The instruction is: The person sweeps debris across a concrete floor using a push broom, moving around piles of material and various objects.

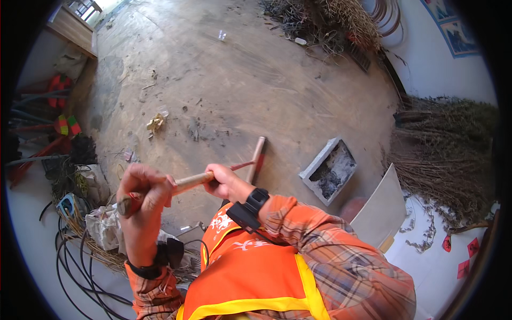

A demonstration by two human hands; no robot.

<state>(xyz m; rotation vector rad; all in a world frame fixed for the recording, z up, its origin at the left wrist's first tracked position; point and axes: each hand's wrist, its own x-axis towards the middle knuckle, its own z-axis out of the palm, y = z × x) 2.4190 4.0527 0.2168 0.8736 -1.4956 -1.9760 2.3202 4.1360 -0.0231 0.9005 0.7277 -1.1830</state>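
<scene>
My left hand (pixel 142 192) is closed around the butt end of a wooden handle (pixel 191 182). Farther along the same handle, my right hand (pixel 226 182) grips it from the other side. A thin red neck joins the handle to a straight crossbar head (pixel 257 154) by the floor, with a dark red strip along one side. It looks like a push broom or rake; the exact kind is unclear. Right of the head sits a grey rectangular box (pixel 314 165) containing ash-like grey and black matter. Crumpled yellowish litter (pixel 156 122) lies on the floor (pixel 240 88) beyond my hands.
Dried plant bundles (pixel 440 140) lean along the right wall, near a pale board (pixel 378 208). More dry stalks and tangled cords (pixel 324 28) are heaped at the far right. Red-framed equipment (pixel 40 148), sacks (pixel 102 226) and black hose loops (pixel 76 276) crowd the left wall.
</scene>
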